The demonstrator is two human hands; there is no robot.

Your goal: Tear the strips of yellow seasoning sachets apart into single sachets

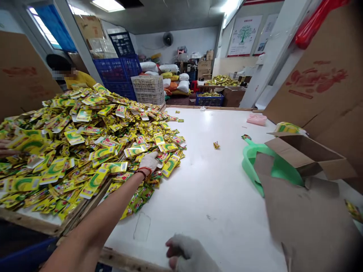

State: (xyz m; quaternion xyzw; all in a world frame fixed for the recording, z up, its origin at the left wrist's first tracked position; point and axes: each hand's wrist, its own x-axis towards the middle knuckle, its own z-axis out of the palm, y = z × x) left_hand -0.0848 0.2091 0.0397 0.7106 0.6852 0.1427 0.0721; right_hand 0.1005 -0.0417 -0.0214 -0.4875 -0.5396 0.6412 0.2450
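yellow packets (73, 136) lie in a broad heap from eight to ten o'clock, spilling over a wooden strip (87, 211) onto the white tabletop (198, 189). the left hand (149, 161), gloved, reaches in at eight o'clock with its fingers among the packets at the heap's edge; whether it has hold of one i cannot tell. at six o'clock, over the near edge, the right hand (193, 254), also gloved, is half open, fingers loosely bent and thumb apart, nothing seen in its grasp. one loose packet (216, 145) sits just off centre toward three o'clock. between three and four o'clock a green plastic scoop (249, 172) is partly covered by a big cardboard flap (300, 219), with an open carton (312, 149) beside it at three. a pink bundle (256, 119) lies between two and three. another person's hand (5, 148) touches the heap at nine o'clock, and a person in yellow (81, 78) is beyond it at ten. the tabletop is glossy, with a wooden rim. behind, blue crates (113, 71) stand at ten, a pale crate (147, 89) nearer eleven, stuffed sacks (170, 75) and a wall fan (168, 39) just before twelve, and a tree poster (245, 34) between one and two.
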